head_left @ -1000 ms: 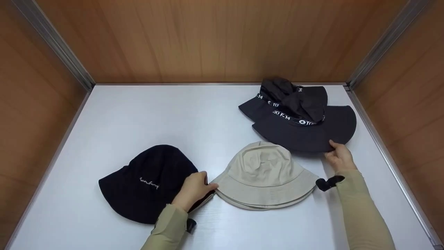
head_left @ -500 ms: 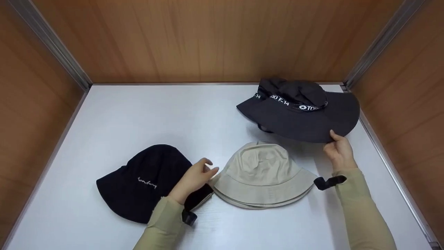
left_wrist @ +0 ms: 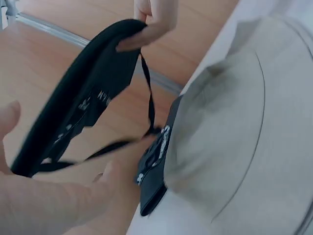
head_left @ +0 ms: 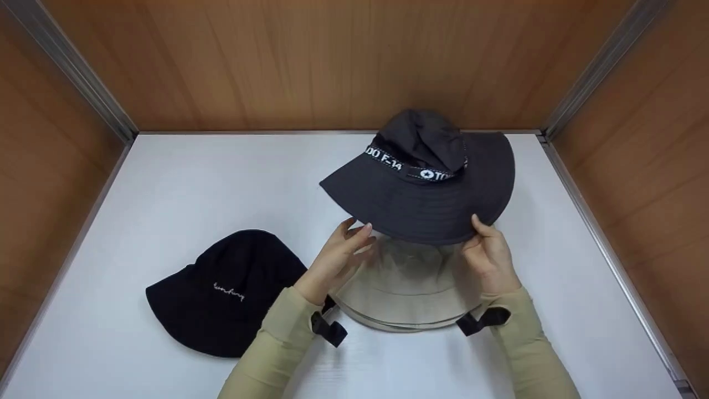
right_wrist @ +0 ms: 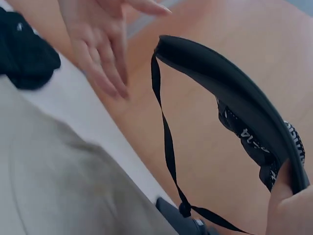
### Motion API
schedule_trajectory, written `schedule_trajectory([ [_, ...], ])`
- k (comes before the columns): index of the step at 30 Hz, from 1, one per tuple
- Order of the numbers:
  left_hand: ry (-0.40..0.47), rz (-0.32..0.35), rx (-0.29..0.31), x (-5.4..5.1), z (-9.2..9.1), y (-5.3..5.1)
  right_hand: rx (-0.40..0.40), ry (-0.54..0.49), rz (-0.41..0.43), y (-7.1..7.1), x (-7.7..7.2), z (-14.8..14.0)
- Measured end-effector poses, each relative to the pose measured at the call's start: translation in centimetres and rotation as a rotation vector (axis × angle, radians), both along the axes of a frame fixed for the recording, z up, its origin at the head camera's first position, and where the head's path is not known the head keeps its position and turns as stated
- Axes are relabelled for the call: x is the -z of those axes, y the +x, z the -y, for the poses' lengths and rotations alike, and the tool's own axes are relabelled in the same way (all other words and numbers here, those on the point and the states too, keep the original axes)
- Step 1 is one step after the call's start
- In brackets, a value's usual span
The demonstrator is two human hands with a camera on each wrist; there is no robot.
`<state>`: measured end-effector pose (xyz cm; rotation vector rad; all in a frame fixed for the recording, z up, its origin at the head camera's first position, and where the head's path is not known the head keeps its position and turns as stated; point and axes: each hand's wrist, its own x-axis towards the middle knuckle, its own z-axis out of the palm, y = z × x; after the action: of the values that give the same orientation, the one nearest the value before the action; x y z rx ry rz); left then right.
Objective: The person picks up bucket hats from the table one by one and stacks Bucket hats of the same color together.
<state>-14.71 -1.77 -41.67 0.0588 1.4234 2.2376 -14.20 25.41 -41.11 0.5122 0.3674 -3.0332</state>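
My right hand [head_left: 490, 257] pinches the front brim of a dark grey wide-brimmed hat [head_left: 421, 205], thumb on top. The hat hangs tilted above the table, a white-lettered band round its crown. A black chin cord [right_wrist: 167, 142] dangles below it. My left hand [head_left: 338, 255] is by the brim's left edge; the right wrist view shows its fingers spread and apart from the brim. Beneath both hands lie beige bucket hats [head_left: 410, 305], their brims layered, the crown partly hidden. A black bucket hat [head_left: 232, 299] with white script lies left of them.
Another dark hat [left_wrist: 155, 166] with white lettering lies behind the beige hats; the raised hat hides it in the head view. Wooden panels [head_left: 310, 66] enclose the white table [head_left: 221, 183] at the back and sides.
My right hand has lifted the grey hat off the other dark hat and carried it left, over the beige hats. My left hand has left the beige brim and risen toward the grey one.
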Motion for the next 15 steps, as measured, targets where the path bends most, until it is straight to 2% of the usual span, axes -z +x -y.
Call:
schedule_trajectory([
  [3, 0.190, 0.054, -0.045, 0.0, -0.4, 0.3, -0.036, 0.018, -0.010, 0.7, 0.3, 2.3],
  [10, 0.454, 0.082, -0.238, 0.1, -0.7, 0.9, -0.059, 0.041, -0.036, 1.5, 0.7, 5.2],
  [12, 0.490, 0.075, -0.270, 0.2, -0.6, 0.9, -0.063, 0.051, -0.041, 1.6, 0.9, 5.6],
  [15, 0.458, 0.047, -0.296, 0.1, -0.4, 1.0, -0.073, 0.069, -0.037, 1.8, 1.1, 5.8],
])
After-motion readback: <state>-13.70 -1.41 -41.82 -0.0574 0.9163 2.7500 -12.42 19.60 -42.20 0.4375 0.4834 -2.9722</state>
